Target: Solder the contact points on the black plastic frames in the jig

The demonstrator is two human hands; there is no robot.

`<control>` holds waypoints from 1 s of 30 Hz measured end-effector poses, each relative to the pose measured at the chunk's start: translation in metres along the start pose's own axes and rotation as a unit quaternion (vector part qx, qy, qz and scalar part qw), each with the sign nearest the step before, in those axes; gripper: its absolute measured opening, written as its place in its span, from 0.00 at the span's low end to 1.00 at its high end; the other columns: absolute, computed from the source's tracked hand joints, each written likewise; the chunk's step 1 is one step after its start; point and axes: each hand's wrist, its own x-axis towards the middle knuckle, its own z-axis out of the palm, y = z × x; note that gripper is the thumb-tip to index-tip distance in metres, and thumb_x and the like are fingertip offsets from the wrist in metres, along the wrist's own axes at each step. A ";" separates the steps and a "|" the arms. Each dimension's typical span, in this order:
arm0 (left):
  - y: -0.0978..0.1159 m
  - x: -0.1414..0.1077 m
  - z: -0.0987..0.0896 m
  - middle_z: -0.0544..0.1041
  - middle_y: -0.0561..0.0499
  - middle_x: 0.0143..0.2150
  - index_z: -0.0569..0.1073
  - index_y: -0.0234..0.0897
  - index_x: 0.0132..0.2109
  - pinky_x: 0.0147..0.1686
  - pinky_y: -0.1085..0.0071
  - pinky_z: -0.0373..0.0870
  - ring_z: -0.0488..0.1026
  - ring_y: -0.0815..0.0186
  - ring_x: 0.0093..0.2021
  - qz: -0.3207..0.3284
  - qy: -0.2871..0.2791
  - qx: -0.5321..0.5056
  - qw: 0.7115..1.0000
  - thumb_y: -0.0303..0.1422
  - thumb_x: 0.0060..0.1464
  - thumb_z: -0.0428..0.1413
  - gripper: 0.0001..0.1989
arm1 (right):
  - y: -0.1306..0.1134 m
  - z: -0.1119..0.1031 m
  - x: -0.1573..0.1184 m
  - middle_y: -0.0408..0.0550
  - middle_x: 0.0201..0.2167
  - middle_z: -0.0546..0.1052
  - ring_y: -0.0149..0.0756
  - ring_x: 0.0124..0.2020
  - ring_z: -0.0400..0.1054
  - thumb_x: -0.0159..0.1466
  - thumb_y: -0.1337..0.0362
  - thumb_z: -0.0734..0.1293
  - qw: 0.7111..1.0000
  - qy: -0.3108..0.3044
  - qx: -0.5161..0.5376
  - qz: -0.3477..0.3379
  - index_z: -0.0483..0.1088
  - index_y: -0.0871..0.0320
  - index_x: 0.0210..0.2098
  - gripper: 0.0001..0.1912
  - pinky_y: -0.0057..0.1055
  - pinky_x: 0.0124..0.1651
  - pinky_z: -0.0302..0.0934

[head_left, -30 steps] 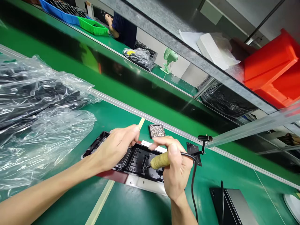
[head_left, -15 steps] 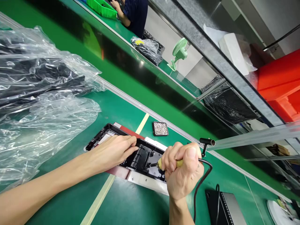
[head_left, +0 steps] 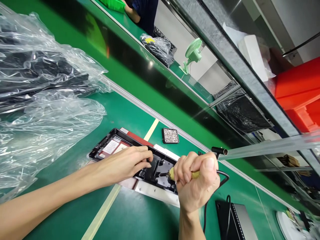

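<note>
A long black plastic housing (head_left: 117, 132) lies open side up, slanting across a red and metal plate (head_left: 155, 192) on the green bench. My left hand (head_left: 136, 160) reaches over its middle, thumb and fingertips drawn together inside it. Whatever they pinch, if anything, is too small to make out. A fist of my right hand (head_left: 196, 178) wraps round a yellow corded electric screwdriver (head_left: 172, 174). Its dark tip points left into the housing, near a grey metal plate (head_left: 163, 181) and black inner parts. Most of the tool's body is hidden by my fingers.
A small black tray of screws (head_left: 171, 136) sits behind the housing. Clear plastic bags (head_left: 55, 110) holding black parts fill the left. At right are a black tube on a bracket (head_left: 220, 151) and a black and grey object (head_left: 237, 220). Across the bench, a person (head_left: 145, 15) works.
My left hand has shifted slightly right along the housing, uncovering more of its left end and white label. My right hand keeps its grip on the screwdriver. The view has tilted slightly.
</note>
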 end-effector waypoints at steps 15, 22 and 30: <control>-0.001 0.003 0.006 0.75 0.52 0.42 0.72 0.41 0.43 0.38 0.68 0.60 0.74 0.64 0.39 0.004 -0.028 0.028 0.999 0.33 0.71 0.47 0.10 | 0.000 0.000 0.000 0.33 0.14 0.55 0.23 0.13 0.45 0.72 0.64 0.61 1.000 0.000 0.021 0.013 0.58 0.56 0.23 0.20 0.20 0.14 0.49; 0.000 0.001 0.007 0.72 0.53 0.38 0.64 0.41 0.39 0.33 0.66 0.54 0.68 0.65 0.32 -0.013 -0.034 0.031 0.999 0.36 0.73 0.45 0.11 | 0.000 0.002 -0.001 0.33 0.13 0.54 0.23 0.13 0.44 0.72 0.62 0.62 1.000 -0.001 0.011 0.004 0.57 0.56 0.23 0.21 0.21 0.15 0.48; -0.005 0.002 0.011 0.70 0.54 0.38 0.61 0.41 0.39 0.32 0.65 0.53 0.66 0.66 0.32 -0.011 -0.037 0.036 0.999 0.38 0.73 0.44 0.11 | -0.002 0.001 0.000 0.33 0.13 0.55 0.23 0.12 0.45 0.72 0.58 0.63 1.000 0.002 0.004 0.013 0.57 0.56 0.22 0.23 0.21 0.14 0.49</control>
